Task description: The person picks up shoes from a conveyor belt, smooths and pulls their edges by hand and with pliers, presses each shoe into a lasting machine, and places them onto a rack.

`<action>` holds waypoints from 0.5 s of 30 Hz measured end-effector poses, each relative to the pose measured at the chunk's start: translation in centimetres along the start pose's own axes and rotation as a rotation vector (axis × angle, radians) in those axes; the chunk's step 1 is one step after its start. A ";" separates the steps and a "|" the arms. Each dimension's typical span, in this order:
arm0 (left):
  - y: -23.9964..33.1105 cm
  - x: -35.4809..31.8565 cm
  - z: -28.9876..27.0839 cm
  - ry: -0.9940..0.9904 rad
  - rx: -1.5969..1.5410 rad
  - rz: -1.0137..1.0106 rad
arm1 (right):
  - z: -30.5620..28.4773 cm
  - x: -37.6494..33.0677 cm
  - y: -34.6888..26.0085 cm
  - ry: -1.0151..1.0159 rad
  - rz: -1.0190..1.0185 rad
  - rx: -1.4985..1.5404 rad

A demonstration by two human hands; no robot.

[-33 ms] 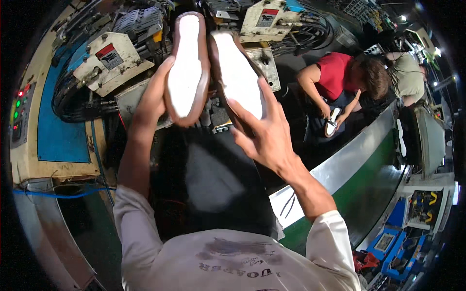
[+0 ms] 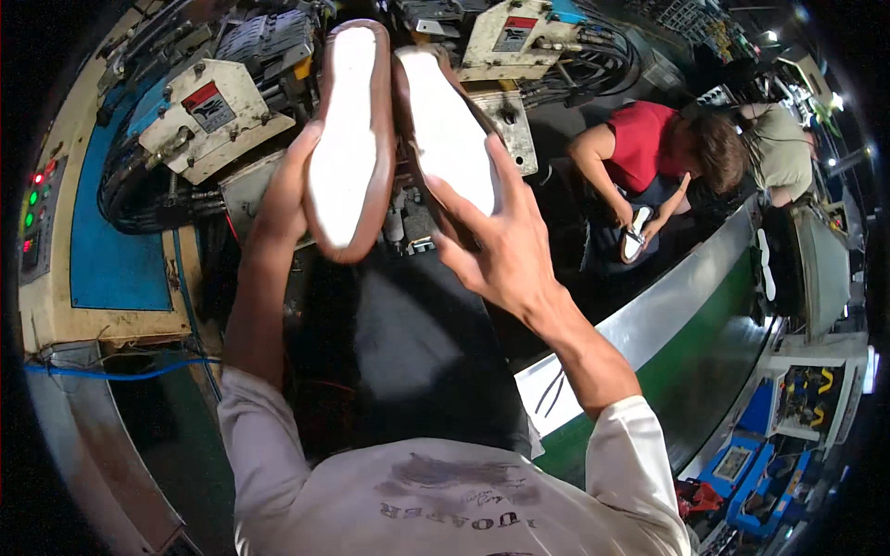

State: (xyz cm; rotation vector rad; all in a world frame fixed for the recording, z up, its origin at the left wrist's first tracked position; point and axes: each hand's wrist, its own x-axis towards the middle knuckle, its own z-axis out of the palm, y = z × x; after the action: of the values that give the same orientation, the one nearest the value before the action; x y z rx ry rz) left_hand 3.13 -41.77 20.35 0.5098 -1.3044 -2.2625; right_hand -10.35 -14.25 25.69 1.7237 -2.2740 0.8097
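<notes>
Two brown shoe uppers, undersides up with bright white insole boards, are held side by side over the machine. My left hand [image 2: 293, 181] is closed around the outer edge of the left shoe upper [image 2: 349, 139]; most of its fingers are hidden beneath. On the right shoe upper [image 2: 445, 130], my right hand [image 2: 508, 246] grips the near end, with thumb and fingers spread over the white underside and edge. The two uppers lie close together at their middles. Their far ends reach toward the machine heads.
Worn cream machine heads [image 2: 209, 120] with hoses stand behind the uppers. A control panel [image 2: 42, 213] with lit buttons is at the left. To the right, a co-worker in a red shirt [image 2: 640, 144] handles another shoe beside a green conveyor [image 2: 640, 408] with a metal edge [image 2: 667, 296].
The left upper's near end has come slightly nearer and left with my left hand. The right upper and my right hand have shifted a little left and away.
</notes>
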 end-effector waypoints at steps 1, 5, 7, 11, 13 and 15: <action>0.4 -2.3 -2.0 0.006 -0.005 -0.050 | 0.9 1.7 -0.2 0.021 -0.024 0.009; 0.1 -15.4 -1.5 0.216 0.062 0.028 | 5.9 7.1 -0.1 -0.004 0.008 0.091; -1.4 -20.5 -1.9 0.317 0.199 0.003 | 8.6 8.7 0.4 0.041 0.028 0.059; -7.5 -27.2 -5.3 0.396 -0.013 -0.048 | 11.0 10.2 -1.0 0.066 0.079 0.074; -10.9 -29.6 -7.3 0.401 -0.204 -0.057 | 11.3 10.3 -1.6 0.055 0.091 0.092; -12.6 -31.5 -8.5 0.390 -0.304 -0.053 | 11.5 9.3 -1.4 0.072 0.096 0.102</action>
State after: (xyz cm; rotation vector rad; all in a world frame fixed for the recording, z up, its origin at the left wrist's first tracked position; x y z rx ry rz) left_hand 30.74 -24.31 7.80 0.8277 -0.7501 -2.2040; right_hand -9.84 -28.20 20.69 1.6084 -2.3200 1.0071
